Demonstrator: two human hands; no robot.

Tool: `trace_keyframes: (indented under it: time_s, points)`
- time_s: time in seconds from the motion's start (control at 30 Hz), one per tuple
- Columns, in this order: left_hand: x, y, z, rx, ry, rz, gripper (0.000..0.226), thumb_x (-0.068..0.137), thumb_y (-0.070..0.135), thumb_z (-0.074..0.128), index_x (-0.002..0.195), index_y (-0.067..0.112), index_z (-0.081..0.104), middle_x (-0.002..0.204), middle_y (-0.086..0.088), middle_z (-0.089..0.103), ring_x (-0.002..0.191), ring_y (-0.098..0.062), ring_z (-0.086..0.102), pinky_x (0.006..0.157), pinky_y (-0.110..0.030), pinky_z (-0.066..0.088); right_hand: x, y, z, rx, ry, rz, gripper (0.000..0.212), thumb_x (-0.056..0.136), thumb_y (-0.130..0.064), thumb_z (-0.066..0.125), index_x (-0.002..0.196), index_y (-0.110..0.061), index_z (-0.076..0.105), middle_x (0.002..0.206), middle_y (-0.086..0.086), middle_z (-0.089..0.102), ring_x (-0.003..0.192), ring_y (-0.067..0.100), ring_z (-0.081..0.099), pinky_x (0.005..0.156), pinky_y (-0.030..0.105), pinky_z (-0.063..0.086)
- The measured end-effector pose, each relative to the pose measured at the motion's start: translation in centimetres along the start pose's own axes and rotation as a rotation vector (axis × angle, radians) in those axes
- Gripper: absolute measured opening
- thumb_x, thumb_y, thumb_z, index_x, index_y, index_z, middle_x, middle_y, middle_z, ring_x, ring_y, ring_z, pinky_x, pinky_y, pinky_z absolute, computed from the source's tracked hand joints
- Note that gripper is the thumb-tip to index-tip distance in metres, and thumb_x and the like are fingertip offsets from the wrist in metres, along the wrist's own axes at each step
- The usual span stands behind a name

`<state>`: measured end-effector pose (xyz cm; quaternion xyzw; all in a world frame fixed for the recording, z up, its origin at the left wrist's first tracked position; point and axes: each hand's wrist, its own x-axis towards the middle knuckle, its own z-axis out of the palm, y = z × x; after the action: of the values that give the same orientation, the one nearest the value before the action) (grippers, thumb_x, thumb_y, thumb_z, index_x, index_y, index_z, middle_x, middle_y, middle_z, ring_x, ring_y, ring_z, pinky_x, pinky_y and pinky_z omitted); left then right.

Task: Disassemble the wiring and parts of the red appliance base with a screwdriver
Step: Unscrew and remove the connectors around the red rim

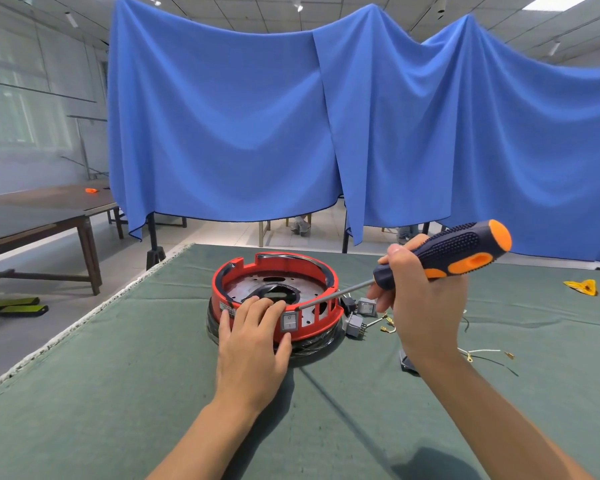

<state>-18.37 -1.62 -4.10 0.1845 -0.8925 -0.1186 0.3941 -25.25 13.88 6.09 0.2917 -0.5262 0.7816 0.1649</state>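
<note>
The step seems to be prying a switch (pixel 289 322) out of the red base (pixel 274 299), which sits mid-table on the green cloth (pixel 118 393). The left hand (pixel 253 344) presses flat on the rim, fingers spread. The right hand (pixel 420 306) is curled around the screwdriver (pixel 440 258), its tip at the switch's top edge. Next probably comes gentle levering. Loose switches (pixel 359 315) and wires (pixel 478 353) lie beside; blue drapes (pixel 291 126) hang behind.
</note>
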Motion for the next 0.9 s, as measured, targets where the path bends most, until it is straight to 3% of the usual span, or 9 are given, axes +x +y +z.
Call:
trace_keyframes:
  time_s: [0.17,0.3,0.4,0.47,0.57,0.9]
  points:
    - [0.2,0.4,0.2,-0.032,0.020,-0.030,0.042,0.073,0.021,0.077,0.112,0.014,0.066,0.113,-0.003,0.062,0.115,-0.028,0.053,0.103,-0.056,0.035,0.2,-0.6,0.6,-0.138,-0.044,0.000,0.021,0.072,-0.021,0.055,0.052,-0.016,0.051,0.039,0.005,0.050,0.032,0.016,0.046,0.035,0.020,0.036]
    - [0.5,0.6,0.1,-0.031,0.012,-0.053,0.039,0.075,0.027,0.075,0.111,0.016,0.065,0.112,-0.001,0.061,0.114,-0.025,0.051,0.102,-0.055,0.035,1.6,-1.8,2.8,-0.335,-0.087,-0.065,0.027,0.063,-0.032,0.053,0.065,-0.005,0.046,0.053,0.021,0.052,0.050,0.041,0.051,0.045,0.043,0.047]
    - [0.5,0.5,0.1,-0.031,0.009,-0.057,0.039,0.076,0.028,0.074,0.113,0.018,0.065,0.112,0.001,0.060,0.114,-0.024,0.051,0.100,-0.056,0.036,2.9,-2.7,4.8,-0.445,-0.156,-0.063,0.034,0.061,-0.037,0.050,0.062,-0.004,0.042,0.062,0.021,0.059,0.059,0.042,0.055,0.055,0.051,0.052]
    - [0.5,0.5,0.0,-0.045,0.000,-0.062,0.040,0.077,0.030,0.073,0.116,0.021,0.064,0.114,0.003,0.059,0.117,-0.022,0.048,0.101,-0.056,0.035,3.6,-2.9,5.7,-0.530,-0.177,-0.047,0.033,0.061,-0.040,0.048,0.056,-0.009,0.038,0.066,0.017,0.063,0.057,0.036,0.052,0.054,0.043,0.050]
    - [0.4,0.4,0.1,-0.051,-0.013,-0.073,0.041,0.080,0.034,0.069,0.120,0.025,0.062,0.118,0.006,0.055,0.122,-0.018,0.043,0.106,-0.054,0.029,4.7,-3.0,7.1,-0.648,-0.209,-0.013,0.029,0.062,-0.042,0.043,0.054,-0.016,0.035,0.067,0.012,0.065,0.054,0.023,0.042,0.052,0.029,0.034]
    - [0.6,0.4,0.6,-0.066,0.043,-0.098,0.039,0.073,0.031,0.076,0.110,0.024,0.066,0.110,0.007,0.062,0.112,-0.018,0.054,0.103,-0.056,0.034,8.8,-1.1,12.0,-0.832,-0.265,0.041,0.030,0.081,-0.041,0.052,0.061,-0.021,0.043,0.056,-0.004,0.048,0.053,0.017,0.044,0.051,0.028,0.030]
